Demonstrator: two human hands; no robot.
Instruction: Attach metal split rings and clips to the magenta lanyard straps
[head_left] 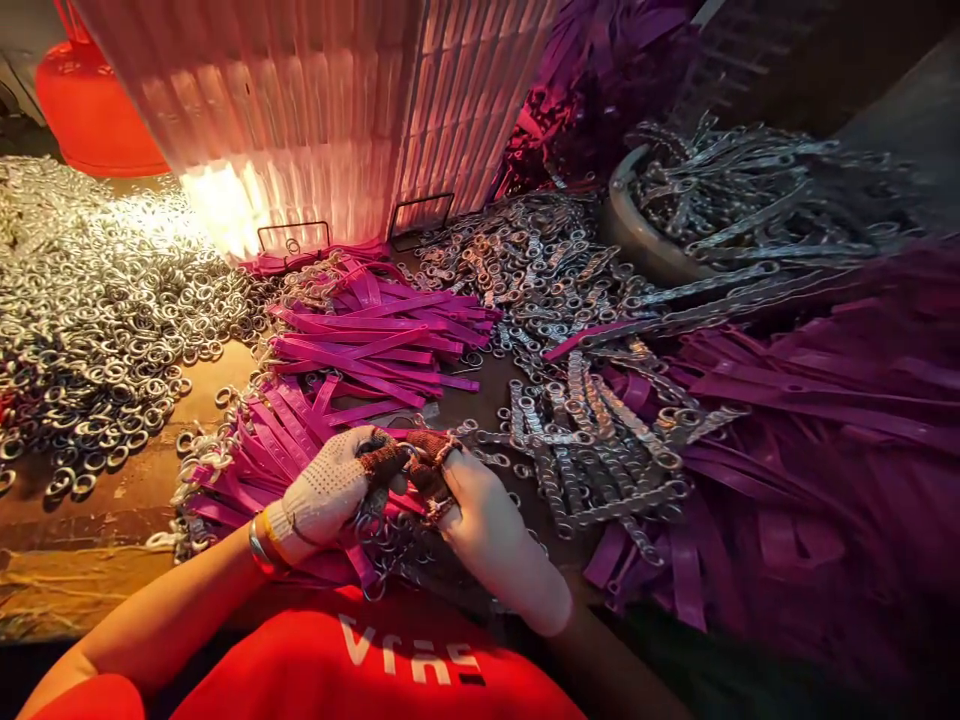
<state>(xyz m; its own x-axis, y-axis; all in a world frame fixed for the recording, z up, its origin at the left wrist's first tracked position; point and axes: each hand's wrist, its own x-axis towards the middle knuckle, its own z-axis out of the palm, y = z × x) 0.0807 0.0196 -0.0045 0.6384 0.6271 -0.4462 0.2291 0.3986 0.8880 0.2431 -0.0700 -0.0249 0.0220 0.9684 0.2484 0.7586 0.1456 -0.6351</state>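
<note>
My left hand (326, 490), in a dotted white glove with brown finger coverings, is closed with its fingertips pinched together. Metal rings (367, 518) show under its fingers. Against it is my right hand (484, 515), in a pale glove with brown-wrapped fingers, also closed. A magenta strap (401, 434) shows at the right fingertips; the exact point where it meets the metal is hidden by the fingers. Below and around both hands lie more magenta straps (375, 365), many with pale cord-like ends on the left side.
Loose metal rings (112, 330) are heaped at left. Short metal chains (592, 430) lie at right, near a bowl (630, 215) of longer chains. Purple straps (810, 440) fill the far right. A translucent corrugated panel (300, 110) stands behind, with a red lamp shade (97, 110) at upper left.
</note>
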